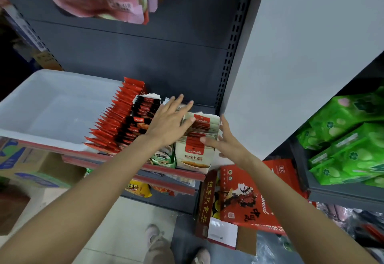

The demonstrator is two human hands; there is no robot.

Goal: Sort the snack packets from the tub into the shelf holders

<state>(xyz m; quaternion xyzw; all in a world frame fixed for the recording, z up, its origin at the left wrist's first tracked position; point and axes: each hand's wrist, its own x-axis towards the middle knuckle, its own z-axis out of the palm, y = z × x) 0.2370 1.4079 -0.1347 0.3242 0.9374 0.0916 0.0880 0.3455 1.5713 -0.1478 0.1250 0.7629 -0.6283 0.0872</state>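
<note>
Fingers (182, 105) of both hands spread apart, flanking cream packets (194, 155) reading 金针菇, apparently just touching, white tub (25, 101) beside

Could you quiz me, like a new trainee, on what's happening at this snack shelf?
1. True or false: the white tub has packets piled inside it.
2. Which packets sit between the two hands? A) green bags B) cream packets with a red label C) yellow bags
3. Fill in: the left hand and right hand both have ____ fingers.

Key: 1 false, it looks empty. 2 B, the cream packets with a red label. 3 straight, spread.
</note>
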